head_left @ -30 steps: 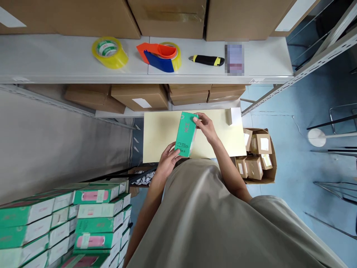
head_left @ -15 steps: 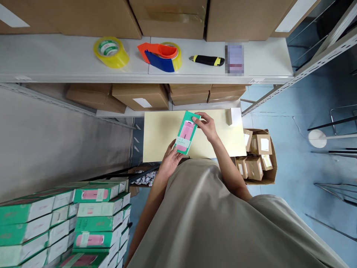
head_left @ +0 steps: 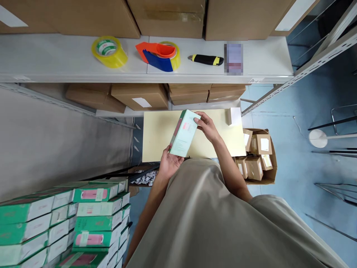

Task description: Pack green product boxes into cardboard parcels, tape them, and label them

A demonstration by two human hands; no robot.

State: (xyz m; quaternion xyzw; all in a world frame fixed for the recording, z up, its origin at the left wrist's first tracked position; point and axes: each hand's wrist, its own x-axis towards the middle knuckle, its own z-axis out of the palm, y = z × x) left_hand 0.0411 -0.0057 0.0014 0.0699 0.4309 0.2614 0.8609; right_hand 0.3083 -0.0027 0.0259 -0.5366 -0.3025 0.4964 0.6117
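Note:
A slim product box (head_left: pixel 184 134) is held tilted above the pale yellow tabletop (head_left: pixel 156 130). Its pale mint side with small pink print faces up, and the face with the pink picture is turned to the left. My left hand (head_left: pixel 170 163) grips the box's lower end, thumb at its left edge and fingers partly hidden beneath. The upper right corner is pinched by my right hand (head_left: pixel 206 126). A small white box (head_left: pixel 234 116) stands at the tabletop's right rear corner.
Stacked green-and-white product boxes (head_left: pixel 93 223) rise at lower left. On the grey shelf (head_left: pixel 75 56) lie a yellow tape roll (head_left: pixel 109 52), a tape dispenser (head_left: pixel 158 56) and a utility knife (head_left: pixel 206 59). A carton (head_left: pixel 272 175) of small brown boxes stands right of the table.
Both hands have turned the product box about its long axis. Its pink-pictured face has swung left, and the pale mint side has come up.

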